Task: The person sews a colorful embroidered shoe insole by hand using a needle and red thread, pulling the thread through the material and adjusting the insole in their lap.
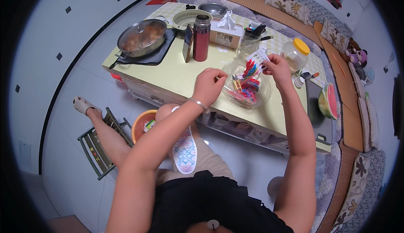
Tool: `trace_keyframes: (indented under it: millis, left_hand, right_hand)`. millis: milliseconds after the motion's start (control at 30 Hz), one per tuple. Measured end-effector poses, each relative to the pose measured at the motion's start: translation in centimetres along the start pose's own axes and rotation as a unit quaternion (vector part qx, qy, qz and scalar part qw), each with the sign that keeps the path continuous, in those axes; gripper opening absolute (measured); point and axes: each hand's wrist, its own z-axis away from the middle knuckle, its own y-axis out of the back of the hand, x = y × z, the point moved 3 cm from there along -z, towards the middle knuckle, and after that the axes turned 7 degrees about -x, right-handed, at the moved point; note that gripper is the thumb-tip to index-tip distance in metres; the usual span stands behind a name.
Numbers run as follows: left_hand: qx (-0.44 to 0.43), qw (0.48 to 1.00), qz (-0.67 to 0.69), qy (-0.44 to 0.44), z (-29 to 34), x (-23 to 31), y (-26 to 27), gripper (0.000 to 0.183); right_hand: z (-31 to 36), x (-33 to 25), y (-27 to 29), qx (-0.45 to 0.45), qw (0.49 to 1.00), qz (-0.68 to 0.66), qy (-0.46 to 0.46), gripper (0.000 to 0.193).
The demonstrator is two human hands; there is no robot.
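Note:
My right hand [277, 69] pinches a white card [258, 56] with coloured threads hanging from it. Below it, a clear plastic container [267, 95] on the table holds bundles of embroidery thread [249, 93], mostly red, blue and pink. Yellow-handled thread snips [236, 83] lie at the left of these threads. My left hand [209, 85] is at the container's left rim, its thumb and fingers pressed together; what they hold, if anything, is too small to make out. Across my lap lies a white insole [185, 154] with a blue and pink pattern.
Beyond my left hand stand a red flask [201, 41], a phone [188, 43], a tissue box [226, 36] and a lidded pan [142, 39]. Toward the right are a yellow-lidded jar [296, 54] and a cut watermelon [327, 101]. An orange basin [138, 127] sits beside my leg, near a folding stool [99, 149].

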Motion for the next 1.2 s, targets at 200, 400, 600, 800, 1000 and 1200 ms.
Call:
trace_keyframes:
  millis: [200,400,600,800,1000,1200]
  left_hand:
    - [0.021,0.999,-0.020,0.026,-4.0,-1.5,-5.1,0.019]
    - [0.000,0.997,-0.046,0.059,-5.7,-0.4,-7.4,0.011]
    - [-0.025,0.996,-0.015,0.081,-5.3,-0.8,-5.5,0.006]
    - [-0.060,0.954,0.244,0.163,-6.9,0.6,-2.5,0.008]
    - [-0.058,0.948,0.274,0.149,-7.7,2.5,2.4,0.011]
    - [-0.025,0.971,0.231,0.056,-6.3,5.4,10.5,0.013]
  right_hand:
    - [0.6,-0.2,0.1,-0.010,1.000,-0.020,-0.012,0.007]
    - [1.1,-0.2,0.4,-0.013,0.999,-0.029,0.002,0.008]
    - [0.8,1.7,0.8,0.039,0.996,0.082,0.023,0.008]
    - [-0.2,4.4,-0.2,0.071,0.985,0.157,0.019,0.013]
    - [-1.7,6.7,1.1,0.106,0.950,0.293,0.015,0.015]
    - [-1.1,6.7,1.6,0.139,0.908,0.394,0.017,0.017]
